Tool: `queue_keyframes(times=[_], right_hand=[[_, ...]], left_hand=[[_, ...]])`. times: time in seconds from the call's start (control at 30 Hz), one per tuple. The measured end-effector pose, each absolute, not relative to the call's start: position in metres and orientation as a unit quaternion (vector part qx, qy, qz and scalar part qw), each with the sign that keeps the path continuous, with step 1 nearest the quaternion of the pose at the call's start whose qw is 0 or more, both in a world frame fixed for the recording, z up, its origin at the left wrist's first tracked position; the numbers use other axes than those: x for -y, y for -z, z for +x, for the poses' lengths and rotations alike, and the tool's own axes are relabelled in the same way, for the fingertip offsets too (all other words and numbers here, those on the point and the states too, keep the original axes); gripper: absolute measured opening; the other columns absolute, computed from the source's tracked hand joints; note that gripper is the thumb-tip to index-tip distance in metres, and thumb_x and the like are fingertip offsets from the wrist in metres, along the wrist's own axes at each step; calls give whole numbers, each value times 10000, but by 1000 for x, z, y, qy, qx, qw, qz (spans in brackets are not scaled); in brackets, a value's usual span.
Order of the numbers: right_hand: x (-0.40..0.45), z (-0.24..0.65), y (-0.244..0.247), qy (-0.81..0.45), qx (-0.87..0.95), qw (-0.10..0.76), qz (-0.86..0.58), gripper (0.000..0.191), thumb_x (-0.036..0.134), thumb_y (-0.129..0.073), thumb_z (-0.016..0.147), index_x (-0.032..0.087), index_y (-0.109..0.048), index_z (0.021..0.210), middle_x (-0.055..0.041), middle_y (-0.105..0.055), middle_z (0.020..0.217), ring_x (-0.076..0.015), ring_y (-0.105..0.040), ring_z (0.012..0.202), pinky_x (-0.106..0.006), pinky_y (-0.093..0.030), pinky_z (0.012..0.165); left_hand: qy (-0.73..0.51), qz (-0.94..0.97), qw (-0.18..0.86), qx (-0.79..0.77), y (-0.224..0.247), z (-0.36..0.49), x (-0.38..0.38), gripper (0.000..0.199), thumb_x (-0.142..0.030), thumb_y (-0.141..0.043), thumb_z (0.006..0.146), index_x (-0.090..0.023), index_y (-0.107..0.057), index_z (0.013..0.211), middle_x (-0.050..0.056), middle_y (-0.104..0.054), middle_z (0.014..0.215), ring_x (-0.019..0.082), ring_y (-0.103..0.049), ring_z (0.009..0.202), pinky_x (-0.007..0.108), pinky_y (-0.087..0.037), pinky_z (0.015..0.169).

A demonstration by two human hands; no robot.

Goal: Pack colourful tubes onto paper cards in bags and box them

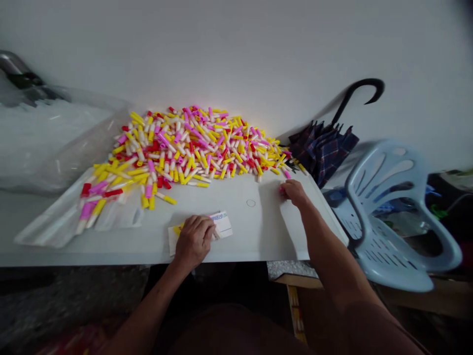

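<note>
The left grip (194, 240) curls over a card (226, 230), its blue print (218, 217) illegible; I can't tell its hold. Right of the card, the right grip (294, 192) pinches a pink piece (282, 190).

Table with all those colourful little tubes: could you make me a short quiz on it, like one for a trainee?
1. True or false: the right hand is nearer to the umbrella than the left hand is.

2. Fill in the blank: the left hand covers part of a mostly ____ printed card.

3. Which of these is to the right of the umbrella?
a) the pile of tubes
b) the plastic chair
c) the printed card

Key: 1. True. 2. White. 3. b.
</note>
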State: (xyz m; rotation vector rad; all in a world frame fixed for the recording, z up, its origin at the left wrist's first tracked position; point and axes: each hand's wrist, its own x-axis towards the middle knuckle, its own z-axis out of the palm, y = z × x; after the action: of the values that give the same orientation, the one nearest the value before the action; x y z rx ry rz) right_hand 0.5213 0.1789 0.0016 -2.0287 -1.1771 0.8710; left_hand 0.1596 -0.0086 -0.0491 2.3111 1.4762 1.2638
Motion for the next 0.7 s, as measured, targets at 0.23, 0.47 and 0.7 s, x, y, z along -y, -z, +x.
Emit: queue_keyframes(times=[0.23, 0.47, 0.7], right_hand=[[-95, 499, -4, -569, 438, 442, -538, 779, 302, -804, 729, 217, -498, 1441, 2, -723, 823, -179, -720, 726, -265, -586, 631], [-49, 422, 8, -542, 492, 465, -498, 496, 457, -864, 777, 182, -642, 1125, -25, -747, 761, -189, -727, 690, -284, -585, 616], [-15, 394, 28, -535, 510, 449, -502, 346, 479, -855, 805, 180, -739, 935, -21, -729, 695, -148, -647, 611, -261, -527, 590]], left_hand=[[-422, 764, 68, -484, 50, 159, 8, 88, -199, -540, 1043, -209, -627, 1036, 65, -717, 1029, 255, -624, 992, 453, -493, 911], [-428, 762, 60, -483, 51, 159, 8, 93, -199, -539, 1047, -199, -631, 1032, 70, -715, 1024, 250, -625, 981, 444, -493, 908], [-432, 760, 68, -481, 51, 159, 9, 103, -203, -539, 1046, -196, -642, 1038, 69, -715, 1022, 247, -628, 982, 430, -490, 919]])
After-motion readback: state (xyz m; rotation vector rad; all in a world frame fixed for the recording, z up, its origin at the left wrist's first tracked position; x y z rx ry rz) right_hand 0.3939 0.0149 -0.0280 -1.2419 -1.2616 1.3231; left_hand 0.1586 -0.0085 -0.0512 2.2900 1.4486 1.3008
